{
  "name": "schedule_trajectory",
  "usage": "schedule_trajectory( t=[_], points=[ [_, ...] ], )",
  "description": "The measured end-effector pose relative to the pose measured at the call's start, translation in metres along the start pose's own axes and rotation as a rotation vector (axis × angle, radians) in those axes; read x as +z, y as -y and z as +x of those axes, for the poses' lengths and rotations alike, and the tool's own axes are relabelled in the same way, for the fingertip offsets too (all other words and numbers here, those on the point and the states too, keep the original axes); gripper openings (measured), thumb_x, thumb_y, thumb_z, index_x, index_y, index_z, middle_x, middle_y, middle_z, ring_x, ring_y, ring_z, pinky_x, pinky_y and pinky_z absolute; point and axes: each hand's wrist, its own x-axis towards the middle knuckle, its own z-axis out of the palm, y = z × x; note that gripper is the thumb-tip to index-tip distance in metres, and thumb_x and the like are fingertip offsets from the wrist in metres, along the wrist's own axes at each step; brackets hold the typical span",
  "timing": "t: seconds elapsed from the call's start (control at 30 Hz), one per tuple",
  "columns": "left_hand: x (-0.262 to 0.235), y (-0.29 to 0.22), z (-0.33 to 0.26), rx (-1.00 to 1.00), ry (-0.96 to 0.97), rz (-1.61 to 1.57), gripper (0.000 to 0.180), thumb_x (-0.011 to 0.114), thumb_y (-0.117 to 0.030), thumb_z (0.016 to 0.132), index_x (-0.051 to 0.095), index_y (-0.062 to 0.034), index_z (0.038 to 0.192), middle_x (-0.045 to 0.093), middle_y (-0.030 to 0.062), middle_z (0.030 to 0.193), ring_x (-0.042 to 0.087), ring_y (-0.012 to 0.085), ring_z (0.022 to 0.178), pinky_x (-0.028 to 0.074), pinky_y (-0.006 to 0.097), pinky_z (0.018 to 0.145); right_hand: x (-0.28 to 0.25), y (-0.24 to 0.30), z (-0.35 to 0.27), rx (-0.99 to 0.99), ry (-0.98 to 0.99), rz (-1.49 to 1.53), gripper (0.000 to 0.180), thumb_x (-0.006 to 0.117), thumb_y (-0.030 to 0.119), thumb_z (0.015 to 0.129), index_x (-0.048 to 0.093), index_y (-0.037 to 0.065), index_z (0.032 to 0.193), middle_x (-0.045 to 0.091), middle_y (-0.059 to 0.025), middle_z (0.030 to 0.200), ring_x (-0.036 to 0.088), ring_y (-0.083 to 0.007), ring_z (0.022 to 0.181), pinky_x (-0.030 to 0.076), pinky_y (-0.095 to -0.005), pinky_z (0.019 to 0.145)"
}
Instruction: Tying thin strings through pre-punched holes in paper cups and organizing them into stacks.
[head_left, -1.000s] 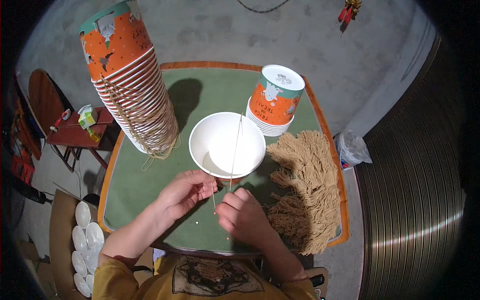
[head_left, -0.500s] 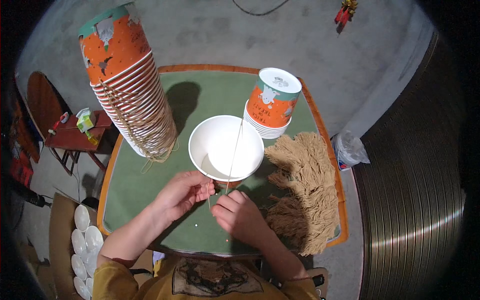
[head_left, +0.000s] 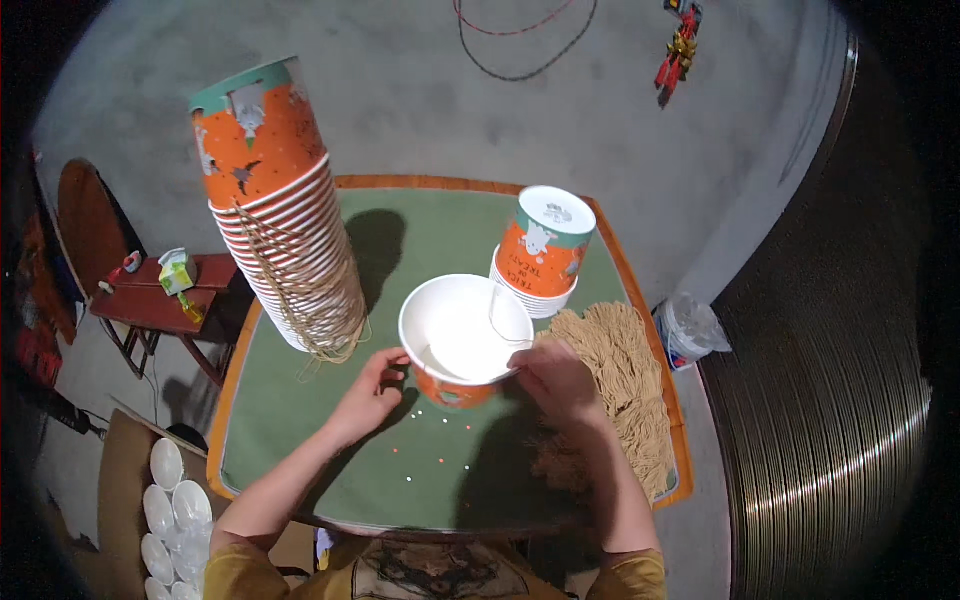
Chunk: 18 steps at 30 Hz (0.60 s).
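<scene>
A white-lined paper bucket (head_left: pixel 455 388) with an orange printed outside stands upright in the middle, its mouth facing up. My left hand (head_left: pixel 368 395) is at its left side, fingertips against the wall just under the rim, thumb apart. At the right rim, my right hand (head_left: pixel 558 380) is closed with thumb and finger pinched on a thin cord (head_left: pixel 493 322). The cord curves across the inside of the bucket to those fingers. Its far end cannot be made out. A thick bundle of tan cords (head_left: pixel 625 385) lies beside my right forearm.
A tall leaning stack of orange buckets (head_left: pixel 290 240), cord handles hanging down it, stands at left. A shorter upside-down stack (head_left: pixel 545 245) is at back right. Tiny paper dots lie on the green table (head_left: pixel 330 470). A box of white bowls (head_left: pixel 168 465) sits lower left.
My right hand has moved from in front of the bucket to its right rim, and my left hand to its left side. The upright cord now curves inside. More paper dots show.
</scene>
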Motion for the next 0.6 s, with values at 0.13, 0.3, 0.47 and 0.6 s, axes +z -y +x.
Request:
schedule_trajectory(
  t=[0.13, 0.3, 0.47, 0.6],
  points=[
    [-0.019, -0.034, -0.011, 0.25, 0.135, -0.022, 0.068, 0.06, -0.009, 0.083, 0.03, -0.0095, 0.143, 0.032, 0.0103, 0.143, 0.034, 0.0235, 0.13, 0.034, 0.036, 0.105, -0.019, 0.007, 0.02, 0.041, -0.183, 0.391, 0.011, 0.064, 0.016, 0.086, 0.063, 0.009, 0.095, 0.054, -0.0019, 0.079, 0.052, -0.0124, 0.07, 0.041, -0.0256, 0.063],
    [-0.062, -0.082, -0.023, 0.823, 0.048, 0.415, 0.124, 0.088, -0.043, 0.056, 0.011, -0.0186, 0.15, 0.015, 0.0174, 0.153, 0.014, 0.0355, 0.142, 0.019, 0.048, 0.113, -0.069, 0.029, 0.059, 0.341, -0.072, 1.377, 0.011, 0.059, 0.016, 0.091, 0.058, 0.007, 0.097, 0.051, 0.0052, 0.073, 0.045, -0.0032, 0.062, 0.037, -0.0182, 0.055],
    [-0.099, -0.169, -0.012, 1.168, -0.218, 0.615, 0.127, 0.088, -0.037, 0.057, 0.004, -0.0193, 0.151, 0.007, 0.0231, 0.153, 0.013, 0.0385, 0.142, 0.019, 0.049, 0.113, -0.081, 0.073, 0.124, 0.282, 0.025, 1.679, 0.019, 0.051, 0.016, 0.096, 0.056, 0.002, 0.108, 0.055, 0.0028, 0.075, 0.051, -0.0041, 0.063, 0.046, -0.0202, 0.056],
    [-0.154, -0.234, 0.004, 1.155, -0.415, 0.829, 0.136, 0.09, -0.033, 0.055, -0.006, -0.0183, 0.15, 0.011, 0.0206, 0.151, 0.023, 0.0345, 0.137, 0.025, 0.047, 0.111, -0.099, 0.145, 0.178, 0.259, -0.188, 1.377, 0.028, 0.048, 0.019, 0.097, 0.056, -0.001, 0.115, 0.064, -0.0139, 0.112, 0.062, -0.0175, 0.101, 0.052, -0.034, 0.089]
  ],
)
